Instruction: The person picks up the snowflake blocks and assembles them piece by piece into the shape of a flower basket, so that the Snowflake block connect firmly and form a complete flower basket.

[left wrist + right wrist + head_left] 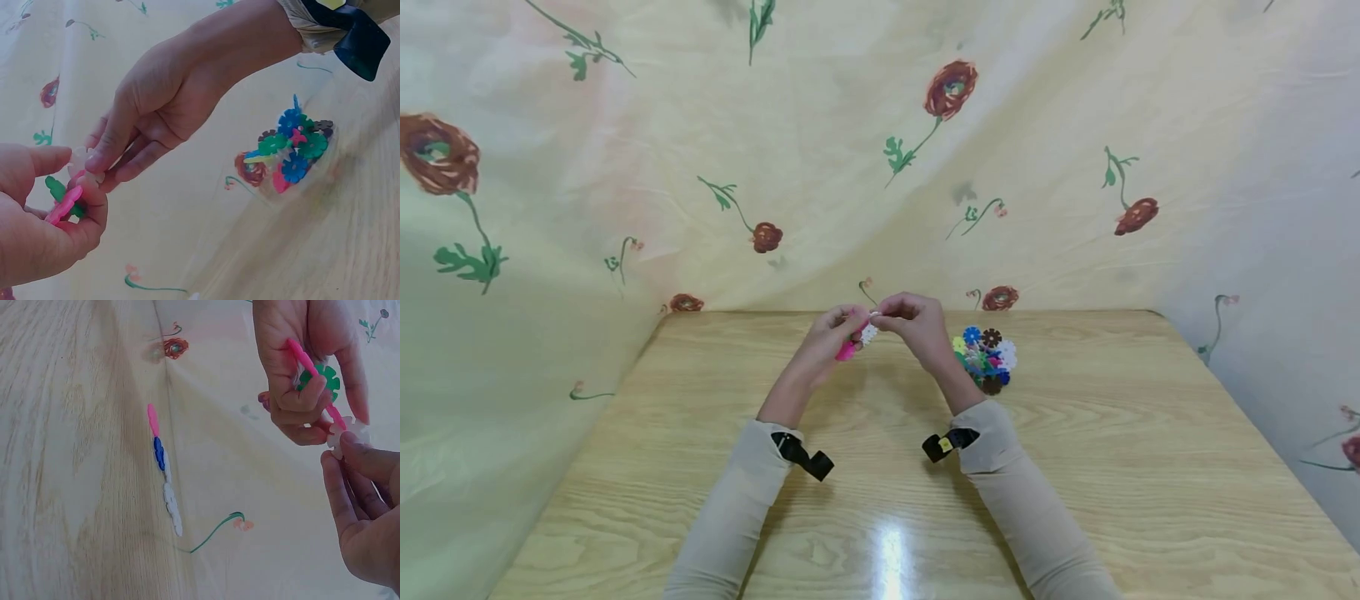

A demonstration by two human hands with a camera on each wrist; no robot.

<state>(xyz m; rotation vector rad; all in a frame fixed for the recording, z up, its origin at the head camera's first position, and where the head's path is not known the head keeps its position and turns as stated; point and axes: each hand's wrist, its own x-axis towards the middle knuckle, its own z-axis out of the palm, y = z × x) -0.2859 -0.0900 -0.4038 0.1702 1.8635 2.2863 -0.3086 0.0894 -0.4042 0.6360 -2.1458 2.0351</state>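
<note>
Both hands meet above the far part of the table, fingertips nearly touching. My left hand (831,337) holds joined notched flower-shaped plastic discs, among them a pink disc (64,205) and a green disc (328,381). Between thumb and fingers, my right hand (917,325) pinches a white disc (357,434), whose edge meets a pink disc in the right wrist view. Fingers cover part of the joined pieces. A row of pink, blue and white discs (170,500), seen edge-on, lies on the table in the right wrist view.
A heap of notched discs (985,358) in several colours lies on the wooden table (1112,433), beside the right forearm. Flower-printed cloth (850,125) hangs behind the table's far edge and along its sides. Each wrist wears a black strap (805,457).
</note>
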